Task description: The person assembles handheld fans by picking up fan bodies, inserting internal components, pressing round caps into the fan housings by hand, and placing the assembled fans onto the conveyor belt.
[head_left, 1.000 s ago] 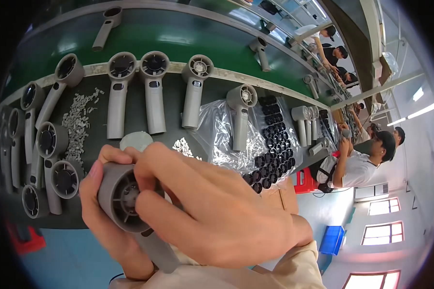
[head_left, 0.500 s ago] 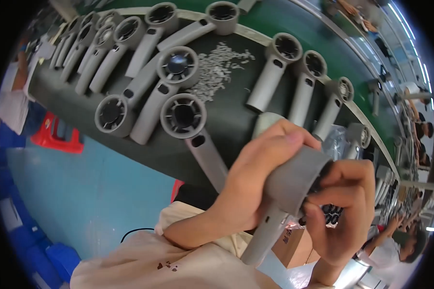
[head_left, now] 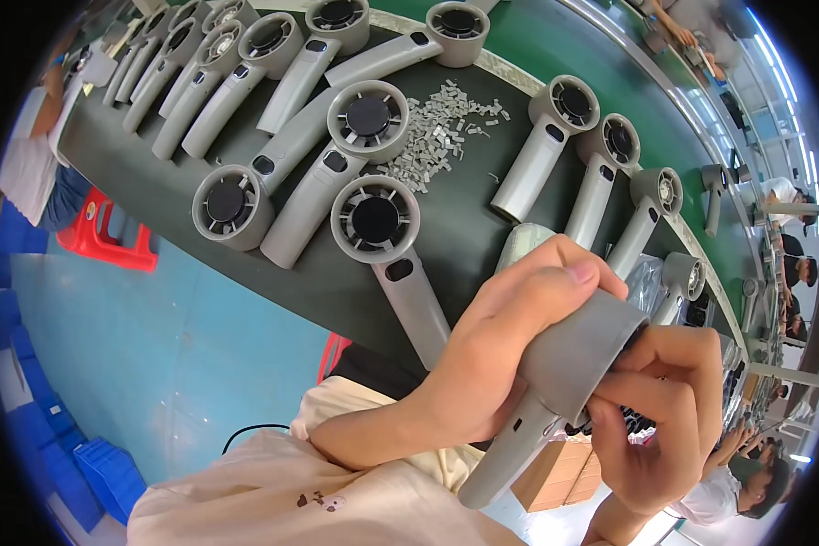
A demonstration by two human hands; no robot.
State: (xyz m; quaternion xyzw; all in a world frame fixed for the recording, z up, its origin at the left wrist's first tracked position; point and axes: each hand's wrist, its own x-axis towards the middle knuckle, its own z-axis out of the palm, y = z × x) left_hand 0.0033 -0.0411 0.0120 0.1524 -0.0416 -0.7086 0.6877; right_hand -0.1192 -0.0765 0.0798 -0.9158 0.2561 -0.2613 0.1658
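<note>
A grey handheld fan (head_left: 569,350) is in my left hand (head_left: 510,341), which wraps round its ring-shaped head. Its handle slants down toward the lower edge. My right hand (head_left: 660,409) is closed, its bent fingertips pressed into the open face of the fan head. Whatever they pinch there is hidden by the rim and fingers. Just beyond my left wrist lies another grey fan (head_left: 375,218), face up with a round black centre and short spokes. A pale rounded item (head_left: 526,244) shows behind my left hand.
More grey fans (head_left: 369,121) lie across the dark bench (head_left: 464,218), around a pile of small clear-grey pieces (head_left: 437,136). A red stool (head_left: 105,235) and blue crates (head_left: 107,478) stand at the left. A cardboard box (head_left: 560,475) is below my hands. Other people sit at the far right.
The view has shifted a little, so the bench and fans appear slightly further right. Both hands keep nearly the same hold, with the right fingertips still at the fan's open face.
</note>
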